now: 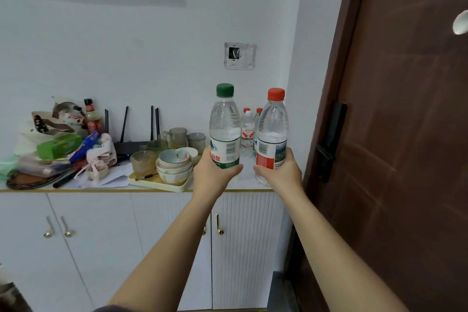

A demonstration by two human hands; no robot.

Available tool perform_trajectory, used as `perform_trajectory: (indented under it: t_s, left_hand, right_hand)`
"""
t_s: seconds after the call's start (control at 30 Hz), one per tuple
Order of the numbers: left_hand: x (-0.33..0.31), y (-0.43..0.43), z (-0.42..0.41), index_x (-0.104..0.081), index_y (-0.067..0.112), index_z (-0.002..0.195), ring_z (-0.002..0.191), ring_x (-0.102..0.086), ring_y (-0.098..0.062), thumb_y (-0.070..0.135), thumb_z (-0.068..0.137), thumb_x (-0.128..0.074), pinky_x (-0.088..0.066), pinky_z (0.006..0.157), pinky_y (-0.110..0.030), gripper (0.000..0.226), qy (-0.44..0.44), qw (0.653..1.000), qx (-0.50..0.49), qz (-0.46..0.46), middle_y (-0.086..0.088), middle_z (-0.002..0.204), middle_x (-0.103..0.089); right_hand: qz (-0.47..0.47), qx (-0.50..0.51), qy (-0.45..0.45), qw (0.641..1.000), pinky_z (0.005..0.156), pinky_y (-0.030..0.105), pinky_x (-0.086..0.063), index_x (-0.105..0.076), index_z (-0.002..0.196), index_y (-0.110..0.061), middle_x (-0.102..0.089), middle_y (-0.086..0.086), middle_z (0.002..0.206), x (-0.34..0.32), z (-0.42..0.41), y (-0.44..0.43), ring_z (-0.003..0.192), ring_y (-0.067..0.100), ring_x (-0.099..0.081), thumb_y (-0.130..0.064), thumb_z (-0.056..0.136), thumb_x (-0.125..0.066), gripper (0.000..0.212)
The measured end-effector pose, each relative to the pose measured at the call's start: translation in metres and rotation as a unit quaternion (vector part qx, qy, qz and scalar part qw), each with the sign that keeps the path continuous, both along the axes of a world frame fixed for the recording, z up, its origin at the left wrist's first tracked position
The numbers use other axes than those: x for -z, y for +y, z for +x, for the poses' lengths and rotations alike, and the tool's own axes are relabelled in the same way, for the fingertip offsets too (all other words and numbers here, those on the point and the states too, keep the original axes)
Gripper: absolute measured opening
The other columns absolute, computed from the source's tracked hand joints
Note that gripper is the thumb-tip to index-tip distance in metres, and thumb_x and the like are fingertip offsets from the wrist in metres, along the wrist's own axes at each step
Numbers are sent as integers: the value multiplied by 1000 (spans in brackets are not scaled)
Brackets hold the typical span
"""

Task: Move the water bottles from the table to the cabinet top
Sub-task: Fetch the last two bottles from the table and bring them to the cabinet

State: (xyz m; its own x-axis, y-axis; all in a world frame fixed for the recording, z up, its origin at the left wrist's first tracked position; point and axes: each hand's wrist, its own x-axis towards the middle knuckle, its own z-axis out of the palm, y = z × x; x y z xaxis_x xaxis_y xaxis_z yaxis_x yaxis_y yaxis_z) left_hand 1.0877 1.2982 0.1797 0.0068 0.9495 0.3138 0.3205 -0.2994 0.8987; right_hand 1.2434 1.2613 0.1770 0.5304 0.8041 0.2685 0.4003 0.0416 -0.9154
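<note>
Both grips are clamped on bottles. The left grip (217, 172) wraps the lower half of the green-cap bottle (225, 121), and the right grip (278, 172) wraps the red-cap bottle (273, 126). Each bottle is upright and held low, likely so its base meets the surface flat. The door (405, 134) stands to the right and the cabinet (114, 240) is below. Its counter (249, 181) is crowded at left with bags (50, 129) and a router (129, 145), which is probably why both bottles are held at the freer right end. A tray (157, 185) of bowls (174, 164) sits just left of the left grip. Behind, near the wall, more bottles (247, 132) stand, suggesting these two will join that group. Whether either base touches the counter cannot be told.
</note>
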Motion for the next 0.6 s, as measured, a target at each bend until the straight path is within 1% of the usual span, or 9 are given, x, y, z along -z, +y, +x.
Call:
perform_trajectory:
  t_s: [0.07,0.13,0.23,0.3,0.37,0.43,0.47,0.53,0.6]
  left_hand:
    - [6,21,8,-51,22,113,91,-56,-9,28,67,-85,-37,62,-13,58,0,1000,5,-1,11,99,-58]
    - [12,45,17,-48,24,108,91,-56,-11,27,67,-85,-38,61,-13,56,6,1000,6,1,10,98,-58]
    - [22,87,31,-49,21,110,93,-57,-14,25,68,-84,-43,72,-24,55,0,1000,9,-8,5,102,-60]
    - [30,118,40,-48,20,112,94,-57,-14,24,68,-84,-44,75,-27,57,-8,1000,12,-17,6,104,-60]
    - [37,150,50,-51,18,115,94,-60,-14,24,67,-84,-45,71,-24,59,-13,999,18,-24,5,105,-63]
    - [44,182,59,-52,18,115,92,-61,-13,22,67,-84,-43,62,-18,57,-13,999,30,-35,5,103,-64]
    - [49,196,62,-52,19,113,91,-61,-13,20,67,-84,-43,60,-17,56,-9,999,32,-41,5,101,-64]
    - [60,224,69,-54,20,109,90,-64,-14,20,65,-84,-51,64,-23,53,-2,998,33,-48,5,101,-66]
    - [75,248,75,-56,23,108,91,-66,-14,22,61,-83,-57,74,-34,55,-1,997,35,-63,6,101,-68]
  right_hand:
    - [-5,-3,4,1000,96,37,-51,-50,129,-21,-66,0,120,5,8,20,110,21,-63,-23,69,-86,70]
    - [-6,-7,8,1000,94,38,-53,-50,128,-21,-66,0,119,11,16,43,108,21,-63,-22,69,-86,68]
    - [-9,-6,13,1000,92,43,-55,-51,123,-22,-67,0,116,22,30,84,99,17,-62,-19,68,-85,64]
    - [-11,-5,17,1000,94,42,-54,-51,125,-22,-67,0,118,29,37,115,97,14,-60,-18,68,-86,67]
    - [-14,-3,25,1000,94,35,-52,-51,127,-22,-66,-1,118,35,45,146,100,14,-60,-17,68,-86,69]
    - [-23,-6,32,999,90,27,-48,-50,127,-21,-64,-3,115,41,50,176,101,12,-58,-15,69,-86,68]
    - [-30,-8,36,999,88,25,-46,-50,127,-20,-63,-4,115,44,52,190,101,11,-58,-14,69,-86,68]
    - [-45,-6,40,998,89,25,-45,-50,127,-19,-65,-1,119,55,56,219,107,15,-61,-14,68,-87,70]
    - [-61,5,41,997,90,26,-46,-50,130,-18,-65,2,123,70,60,244,113,20,-62,-15,65,-88,75]
